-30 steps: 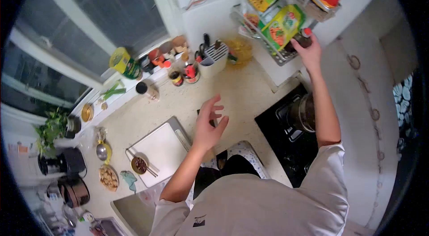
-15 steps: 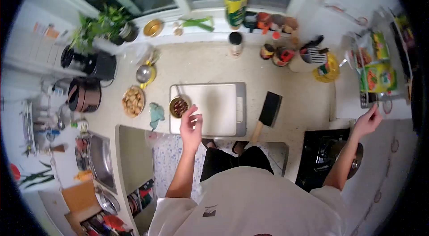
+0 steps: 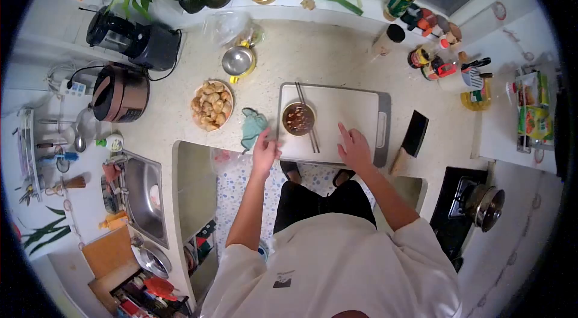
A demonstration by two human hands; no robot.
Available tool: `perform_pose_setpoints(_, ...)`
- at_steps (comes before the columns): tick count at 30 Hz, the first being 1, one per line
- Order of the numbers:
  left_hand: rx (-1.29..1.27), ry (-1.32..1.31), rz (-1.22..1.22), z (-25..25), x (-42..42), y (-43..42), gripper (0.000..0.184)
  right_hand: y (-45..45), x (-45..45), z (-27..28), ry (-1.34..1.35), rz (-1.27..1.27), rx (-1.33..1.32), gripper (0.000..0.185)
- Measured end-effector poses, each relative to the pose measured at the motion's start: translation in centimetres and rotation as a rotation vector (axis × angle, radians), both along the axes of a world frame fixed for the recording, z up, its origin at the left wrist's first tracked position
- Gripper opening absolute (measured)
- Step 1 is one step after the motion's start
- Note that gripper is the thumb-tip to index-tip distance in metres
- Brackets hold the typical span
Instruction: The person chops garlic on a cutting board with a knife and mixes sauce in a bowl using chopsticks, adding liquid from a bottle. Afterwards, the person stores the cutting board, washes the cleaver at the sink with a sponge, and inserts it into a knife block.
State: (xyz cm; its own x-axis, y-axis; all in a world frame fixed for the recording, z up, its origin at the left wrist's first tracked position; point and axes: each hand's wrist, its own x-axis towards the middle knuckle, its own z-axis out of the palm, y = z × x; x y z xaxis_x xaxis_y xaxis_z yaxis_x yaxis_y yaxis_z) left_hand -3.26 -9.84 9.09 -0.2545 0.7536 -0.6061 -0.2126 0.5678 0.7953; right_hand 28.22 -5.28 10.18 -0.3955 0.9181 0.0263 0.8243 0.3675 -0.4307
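My left hand (image 3: 265,151) hovers at the near left edge of the white cutting board (image 3: 346,110), fingers loosely apart and nothing held. It is beside a teal cloth (image 3: 253,128). Over the right part of the board is my right hand (image 3: 355,148), empty, with its index finger stretched out. Between the hands, a bowl of dark sauce (image 3: 298,119) sits on the board. A pair of chopsticks (image 3: 313,139) lies across the board by the bowl.
A cleaver (image 3: 414,133) lies right of the board. Further right is a stove (image 3: 456,203) with a pot (image 3: 485,208). Left are a plate of brown pieces (image 3: 212,105), a metal cup (image 3: 238,61), a rice cooker (image 3: 122,93) and a sink (image 3: 146,197). Bottles (image 3: 426,59) stand at the back right.
The view has swung left. My right hand has left the shelf area and the bottle it held, and come over the board. My left hand is now by the cloth.
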Motion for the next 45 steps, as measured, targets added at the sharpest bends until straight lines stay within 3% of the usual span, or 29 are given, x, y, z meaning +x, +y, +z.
perform_pose_setpoints(6, -0.026, 0.003, -0.235, -2.2, -1.8, 3.4, 0.052, 1.4, -6.5, -2.6, -0.114, 0.038, -0.126, 0.080)
perform_pose_setpoints(9, -0.031, -0.003, -0.323, -3.5, -1.9, 4.7, 0.056, 1.4, -8.4, -2.8, -0.010, -0.003, -0.073, 0.083)
perform_pose_setpoints(15, 0.112, -0.041, -0.366, -4.9, -1.0, 5.4, 0.056, 2.0, -9.8, -3.6, 0.024, 0.216, 0.199, 0.062)
perform_pose_setpoints(18, 0.091, -0.072, -0.367, -5.3, -0.3, 5.6, 0.053, 2.2, -9.4, -3.8, 0.135, 0.196, 0.272, 0.038)
perform_pose_setpoints(21, 0.028, -0.084, -0.351, -4.6, -0.1, 5.9, 0.049, 2.2, -9.5, -0.2, 0.440, -0.006, 0.246, 0.028)
perform_pose_setpoints(25, 0.102, -0.123, -0.284, -4.6, 0.2, 5.3, 0.049, 2.8, -8.6, 5.2, 0.736, -0.088, 0.137, 0.006)
perform_pose_setpoints(27, 0.117, -0.157, -0.239, -4.0, 0.4, 5.0, 0.050, 3.1, -7.2, 6.3, 0.826, -0.064, -0.024, 0.011)
perform_pose_setpoints(34, 0.116, -0.128, -0.101, 0.1, -1.2, 3.5, 0.048, 4.9, -7.7, 8.2, 0.716, 0.147, -0.131, 0.011)
perform_pose_setpoints(37, 0.131, -0.150, -0.028, 1.7, -2.2, 2.6, 0.049, 5.4, -10.5, 9.6, 0.793, 0.205, -0.269, 0.012)
perform_pose_setpoints(40, 0.138, -0.112, 0.005, 3.1, -3.4, 1.7, 0.050, 6.4, -12.8, 10.9, 0.705, 0.257, -0.159, 0.009)
perform_pose_setpoints(43, 0.147, -0.060, 0.061, 4.3, -4.3, 0.6, 0.049, 7.0, -13.4, 11.6, 0.643, 0.287, -0.279, 0.010)
perform_pose_setpoints(45, 0.155, -0.059, 0.098, 4.9, -4.8, 0.0, 0.049, 6.9, -15.5, 12.0, 0.748, 0.367, -0.245, 0.015)
